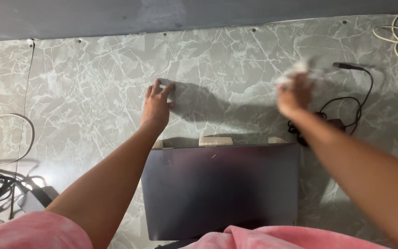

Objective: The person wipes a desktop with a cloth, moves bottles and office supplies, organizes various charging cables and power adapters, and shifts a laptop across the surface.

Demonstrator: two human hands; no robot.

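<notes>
Beyond the closed dark laptop point(219, 189), the left hand point(156, 107) lay nearly flat on the marble-patterned table point(84, 92), its fingers point(162, 90) pinching a small white piece point(162, 85) at their tips. The right hand point(293, 94), blurred in motion, had its fingers closed around a crumpled white cloth point(298, 74). Wiping there would go best with the cloth kept bunched and clear of the black charger cable point(360, 99) just right of those fingers.
</notes>
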